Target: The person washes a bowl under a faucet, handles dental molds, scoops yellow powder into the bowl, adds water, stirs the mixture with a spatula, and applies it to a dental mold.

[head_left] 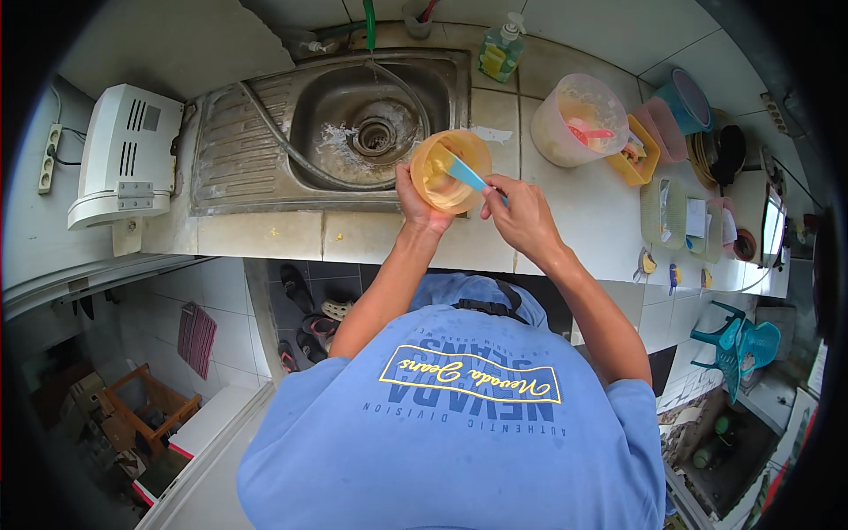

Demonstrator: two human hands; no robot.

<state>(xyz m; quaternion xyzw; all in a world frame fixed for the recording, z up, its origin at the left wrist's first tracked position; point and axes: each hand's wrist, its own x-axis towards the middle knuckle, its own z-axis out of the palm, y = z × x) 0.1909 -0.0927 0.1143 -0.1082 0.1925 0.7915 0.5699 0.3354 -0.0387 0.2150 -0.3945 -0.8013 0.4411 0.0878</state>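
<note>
My left hand (419, 205) is wrapped round the left side and underside of an orange plastic container (453, 200), tilted so that its inside shows. Soft yellow stuff (436, 168) clings to the inner wall. In my right hand (523, 215) is the handle of a light blue spatula (465, 172), whose broad end reaches into the container against the yellow stuff. Both hands are above the counter's front edge, just right of the metal sink (300, 132). The fingertips of the left hand are partly hidden behind the container.
A grey hose (274, 132) lies across the sink beneath a green tap hose (369, 25). Right of it stand a soap pump bottle (502, 49), a large pink tub (565, 132) holding a red spoon, and a yellow basket (638, 148). A white appliance (128, 150) is at far left.
</note>
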